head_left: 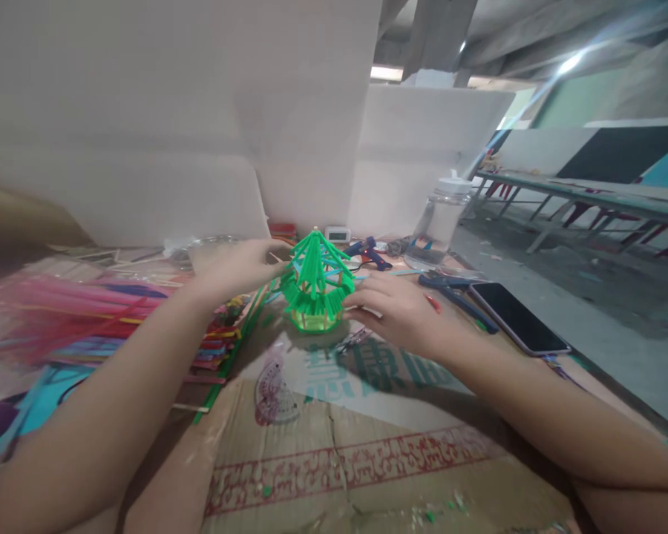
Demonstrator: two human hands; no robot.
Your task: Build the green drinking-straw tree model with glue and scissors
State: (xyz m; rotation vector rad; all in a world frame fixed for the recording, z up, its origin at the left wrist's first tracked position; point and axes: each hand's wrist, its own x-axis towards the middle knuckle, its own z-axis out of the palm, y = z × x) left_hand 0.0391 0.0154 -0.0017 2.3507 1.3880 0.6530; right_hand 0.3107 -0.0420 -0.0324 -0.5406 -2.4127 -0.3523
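Note:
A small green pavilion-like model (315,285) stands upright on the cardboard (289,460), with a pointed roof, a fringed lower eave and thin posts on a green base. At its left side is my left hand (245,263), fingers bent towards the roof edge, the fingertips partly behind the model. My right hand (393,308) is at the model's right side, its fingers apart and slightly curved, the tips at or very near the eave. Whether either hand grips the model cannot be made out for the left; the right holds nothing visible.
Colourful fuzzy sticks (89,311) lie in a heap on the left. A clear protractor (275,393) is in front of the model. Behind are a glue gun (370,252) and a water bottle (439,222); pliers (462,297) and a phone (517,317) lie right.

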